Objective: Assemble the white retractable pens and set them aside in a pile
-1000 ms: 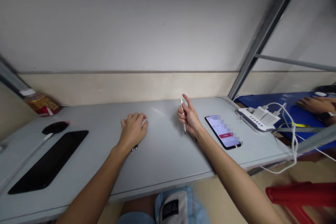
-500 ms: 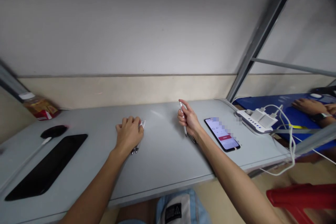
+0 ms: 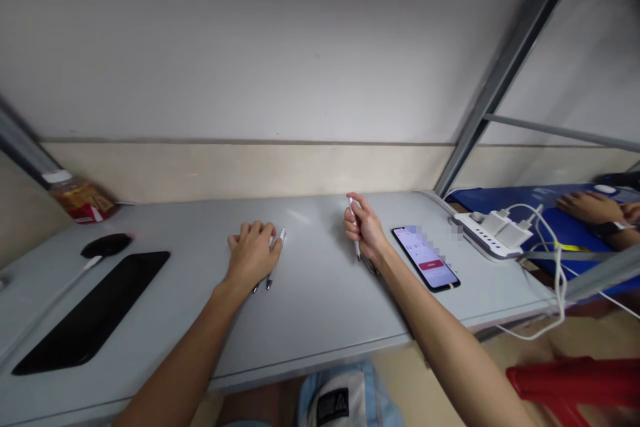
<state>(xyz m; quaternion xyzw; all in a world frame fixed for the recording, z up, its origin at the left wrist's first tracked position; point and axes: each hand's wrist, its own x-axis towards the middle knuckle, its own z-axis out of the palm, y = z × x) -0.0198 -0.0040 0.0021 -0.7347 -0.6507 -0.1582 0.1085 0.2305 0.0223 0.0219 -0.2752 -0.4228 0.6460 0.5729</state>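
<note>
My right hand (image 3: 364, 227) is closed around a white pen (image 3: 355, 248), held upright with its tip just above the grey table (image 3: 320, 300). My left hand (image 3: 251, 253) lies palm down on the table, fingers curled over two white pens (image 3: 274, 265) whose dark tips stick out toward me from under it. A phone (image 3: 425, 257) with a lit screen lies just right of my right hand.
A black pad (image 3: 90, 310), a dark mouse (image 3: 106, 245) and a snack packet (image 3: 81, 201) are at the left. A white power strip (image 3: 493, 233) with chargers and cables sits at the right edge. Another person's hand (image 3: 593, 207) rests on a blue surface; a red stool (image 3: 575, 383) stands low right.
My right hand's index finger has curled down, closing the fist on the pen. My left hand has shifted slightly right, uncovering more of the pens under it.
</note>
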